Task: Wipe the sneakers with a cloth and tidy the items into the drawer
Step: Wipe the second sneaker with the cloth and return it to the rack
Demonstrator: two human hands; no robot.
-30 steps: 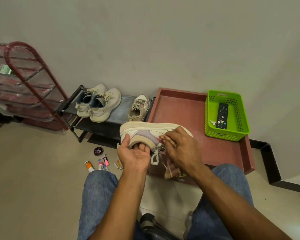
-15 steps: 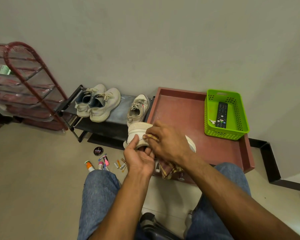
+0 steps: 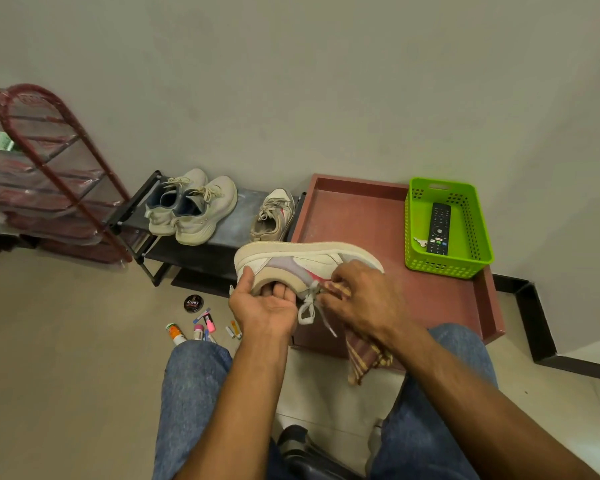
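Pale floor tiles and a bare grey wall frame what I see as I watch over these hands. My left hand (image 3: 269,308) is clenched on the sneaker (image 3: 302,266), fingers tucked into its opening and thumb over the heel, holding it sole-up and on its side above the near-left corner of the red tray (image 3: 361,209). My right hand (image 3: 368,299) pinches the striped cloth (image 3: 364,358) against the shoe's side by the laces, with the rest of the cloth hanging down toward my knee.

Half a second ago the right hand lay across the heel end and hid most of the shoe; now it has slid back toward the toe, and the long side panel is exposed again, much as it was a second ago. I read that as one full stroke along the upper, so wiping of this shoe is under way, not finished.

Outward from there, its likely partner (image 3: 274,216) sits on the right end of the low black shoe rack (image 3: 229,223), and a pale pair (image 3: 191,209) stands at the left end; I judge these are waiting their turn. On the floor just left of my left knee lie a black polish tin (image 3: 192,303), an orange-capped tube (image 3: 175,334) and several small markers or tubes, none yet tidied away. At the tray's far-right corner a green basket (image 3: 478,237) holds a remote (image 3: 439,228). I cannot see a drawer.
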